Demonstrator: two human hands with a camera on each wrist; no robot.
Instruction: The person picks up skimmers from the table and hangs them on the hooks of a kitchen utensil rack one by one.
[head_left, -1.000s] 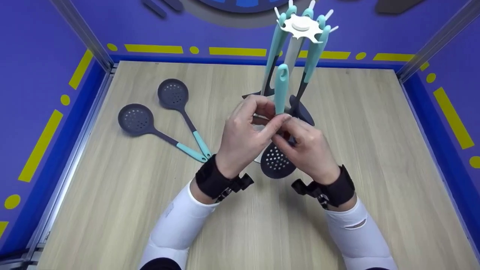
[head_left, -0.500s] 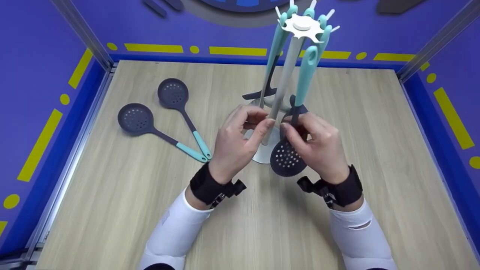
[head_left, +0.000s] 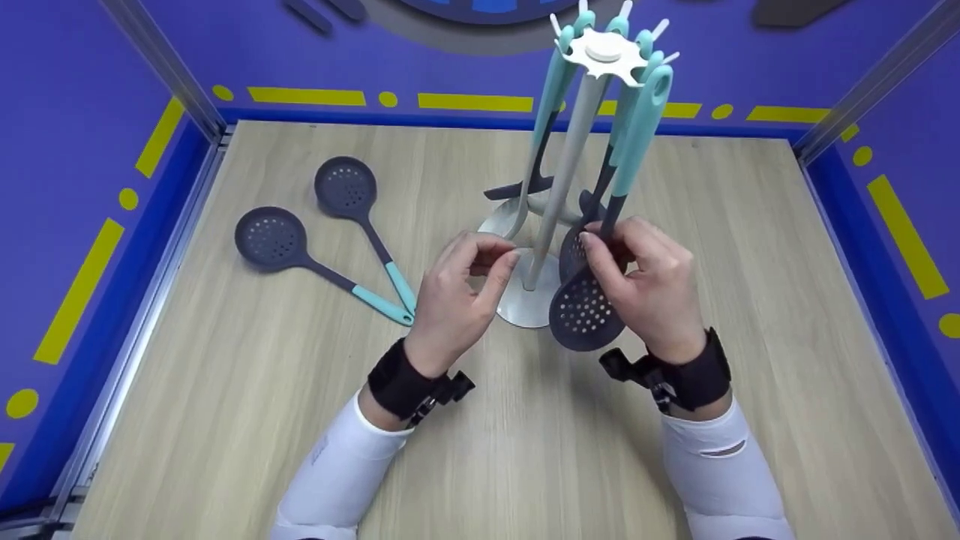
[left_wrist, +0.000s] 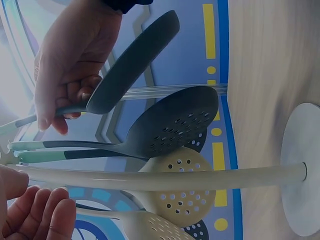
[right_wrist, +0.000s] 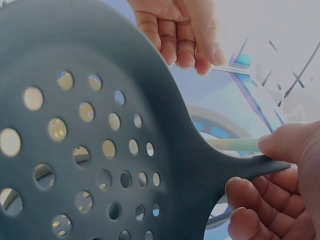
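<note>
My right hand [head_left: 660, 289] pinches the dark shaft of a skimmer [head_left: 583, 315] with a perforated bowl and turquoise handle. The handle points up beside the white rack top [head_left: 604, 51], over the handles hanging at its right side. In the right wrist view, thumb and fingers grip the skimmer [right_wrist: 175, 155] just above its bowl. My left hand [head_left: 457, 300] hovers left of the utensil stand's pole [head_left: 564, 169], fingers loosely curled around nothing. The left wrist view shows the right hand [left_wrist: 75, 55] holding the skimmer [left_wrist: 135, 65] near other hanging utensils.
Two more skimmers, one nearer [head_left: 271, 238] and one farther [head_left: 346, 187], lie on the table at left, handle ends together. Several utensils hang on the stand, among them a pale ladle-like one [head_left: 504, 219]. The stand's round base [head_left: 517, 309] rests on the wooden table [head_left: 495, 465].
My right hand has carried the skimmer rightward from in front of the pole to the rack's right side. My left hand has let go of it and drawn back left and down.
</note>
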